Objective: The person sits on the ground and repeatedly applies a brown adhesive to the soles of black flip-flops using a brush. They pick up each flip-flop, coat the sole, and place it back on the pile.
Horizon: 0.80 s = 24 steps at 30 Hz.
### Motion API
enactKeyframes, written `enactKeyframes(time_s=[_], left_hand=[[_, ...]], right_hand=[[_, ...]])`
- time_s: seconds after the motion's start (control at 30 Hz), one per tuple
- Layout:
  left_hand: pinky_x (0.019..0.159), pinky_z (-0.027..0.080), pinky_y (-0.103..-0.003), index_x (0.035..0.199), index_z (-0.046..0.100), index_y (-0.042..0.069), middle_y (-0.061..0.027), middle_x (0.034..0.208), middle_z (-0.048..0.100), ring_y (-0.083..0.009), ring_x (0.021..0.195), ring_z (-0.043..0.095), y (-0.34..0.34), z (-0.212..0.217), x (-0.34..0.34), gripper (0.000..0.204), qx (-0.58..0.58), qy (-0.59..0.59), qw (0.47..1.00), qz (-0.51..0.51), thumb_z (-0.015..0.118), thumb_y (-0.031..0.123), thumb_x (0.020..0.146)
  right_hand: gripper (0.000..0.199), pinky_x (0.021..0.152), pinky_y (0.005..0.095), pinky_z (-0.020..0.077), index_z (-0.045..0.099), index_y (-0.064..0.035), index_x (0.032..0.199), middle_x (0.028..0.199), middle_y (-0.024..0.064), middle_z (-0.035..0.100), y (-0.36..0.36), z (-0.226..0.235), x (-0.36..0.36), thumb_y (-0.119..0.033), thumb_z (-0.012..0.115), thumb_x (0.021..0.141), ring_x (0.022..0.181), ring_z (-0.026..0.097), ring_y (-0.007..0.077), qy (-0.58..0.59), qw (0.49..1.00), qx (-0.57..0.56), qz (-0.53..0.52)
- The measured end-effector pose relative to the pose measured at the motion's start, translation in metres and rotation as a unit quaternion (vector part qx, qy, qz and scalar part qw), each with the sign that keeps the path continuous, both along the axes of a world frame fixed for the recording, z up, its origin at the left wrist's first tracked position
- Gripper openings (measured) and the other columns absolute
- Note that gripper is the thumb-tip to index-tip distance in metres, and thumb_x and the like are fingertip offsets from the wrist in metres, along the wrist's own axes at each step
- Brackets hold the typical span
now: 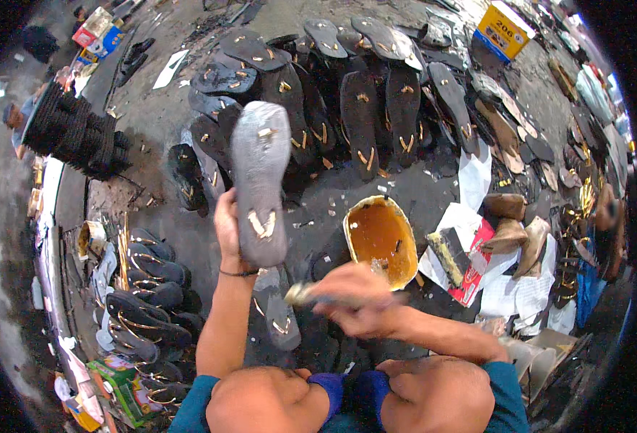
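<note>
My left hand (227, 224) is closed on the edge of a grey sandal sole (262, 173), held upright with its underside toward me. Pale strap ends lie folded against that underside, near its top and bottom. My right hand (354, 297), smeared by motion, grips a brush (302, 294) whose pale tip points left, just below the sole's lower end and apart from it. Beyond this hand stands a tub of amber glue (382, 234) with a crusted rim. Another grey sole (281, 321) lies on the floor below the brush, strap ends showing.
Dark soles (362, 119) with folded strap ends lie in rows ahead. Finished-looking black sandals (149, 317) are piled at the left, near a tall stack of black soles (73, 130). Right of the tub lie a glue-crusted block (448, 254), papers and tan heel pieces (508, 234). A yellow box (505, 30) stands far right.
</note>
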<state>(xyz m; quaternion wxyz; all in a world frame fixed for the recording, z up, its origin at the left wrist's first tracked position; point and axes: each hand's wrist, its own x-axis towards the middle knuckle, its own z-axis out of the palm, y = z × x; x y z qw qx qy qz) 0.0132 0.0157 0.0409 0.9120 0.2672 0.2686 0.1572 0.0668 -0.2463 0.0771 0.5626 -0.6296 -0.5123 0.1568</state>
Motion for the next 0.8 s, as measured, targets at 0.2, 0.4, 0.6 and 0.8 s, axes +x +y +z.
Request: enactKeyframes(time_s=[0.2,0.4,0.6,0.8], left_hand=[[0.086,0.051,-0.028,0.130,0.059,0.006,-0.0015,0.115,0.067,-0.0125,0.098,0.064,-0.018,-0.048,0.115,0.029,0.038,0.015,0.997,-0.070,0.053,0.015,0.103],[0.088,0.056,-0.032,0.132,0.055,-0.004,-0.0133,0.118,0.067,-0.0219,0.101,0.068,-0.006,-0.092,0.090,0.042,0.219,0.108,0.969,-0.043,0.065,0.017,0.098],[0.096,0.049,-0.038,0.140,0.048,-0.001,-0.0167,0.133,0.058,-0.0264,0.117,0.059,-0.042,-0.057,-0.156,0.053,0.576,0.396,0.708,0.102,0.068,0.015,0.094],[0.077,0.048,-0.026,0.106,0.068,-0.003,-0.0041,0.094,0.068,-0.0107,0.087,0.059,-0.136,-0.062,-0.242,0.037,0.209,0.475,0.852,-0.063,0.072,0.031,0.093]], right_hand=[[0.018,0.081,0.0372,0.0491,0.073,-0.0086,0.102,0.093,0.0097,0.070,-0.036,-0.001,0.018,-0.016,0.076,0.086,0.090,0.065,0.0262,0.012,0.966,-0.141,-0.217],[0.023,0.086,0.0352,0.0492,0.069,-0.0024,0.109,0.097,0.0105,0.070,-0.048,-0.013,0.018,-0.020,0.069,0.095,0.093,0.065,0.0229,0.081,0.945,-0.192,-0.253],[0.023,0.083,0.0291,0.0490,0.064,0.0008,0.114,0.099,0.0062,0.069,-0.066,-0.050,0.028,-0.015,0.066,0.097,0.092,0.062,0.0128,0.202,0.912,-0.150,-0.323],[0.023,0.082,0.0275,0.0495,0.066,0.0001,0.113,0.099,0.0058,0.069,-0.028,-0.047,0.018,-0.016,0.068,0.096,0.090,0.062,0.0116,0.204,0.936,-0.163,-0.234]])
